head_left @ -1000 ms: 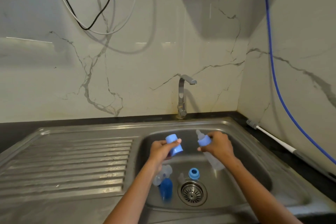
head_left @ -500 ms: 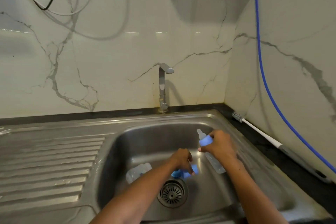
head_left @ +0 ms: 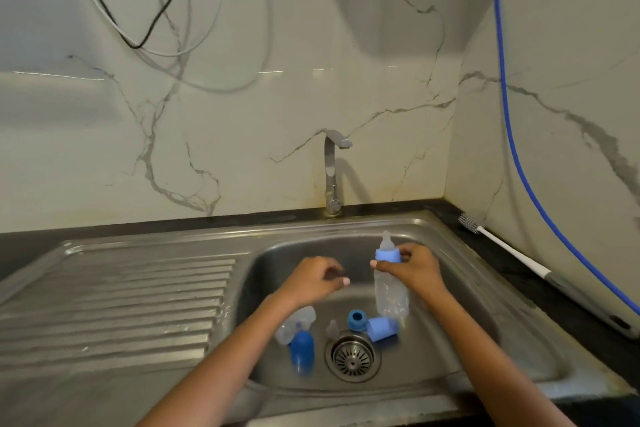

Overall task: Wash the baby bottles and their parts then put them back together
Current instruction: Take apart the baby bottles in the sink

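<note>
My right hand [head_left: 414, 270] grips a clear baby bottle [head_left: 390, 291] just under its blue collar and teat, holding it upright over the steel sink [head_left: 450, 350]. My left hand [head_left: 317, 279] hovers empty to the bottle's left, fingers loosely curled. On the sink floor lie a blue cap [head_left: 381, 329], a blue ring [head_left: 357, 320], a clear teat [head_left: 331, 328], a second clear bottle [head_left: 294, 324] partly under my left forearm, and a darker blue cap [head_left: 302, 350].
The drain strainer [head_left: 352, 355] sits mid-basin. A tap [head_left: 332, 173] stands behind the sink, turned off. A ridged draining board [head_left: 114, 305] lies to the left. A bottle brush [head_left: 512, 253] lies on the dark counter at the right wall, under a blue hose [head_left: 512, 135].
My left hand carried the blue cap down to the sink floor by the drain, released it there and rose back up empty. My right hand kept holding the bottle.
</note>
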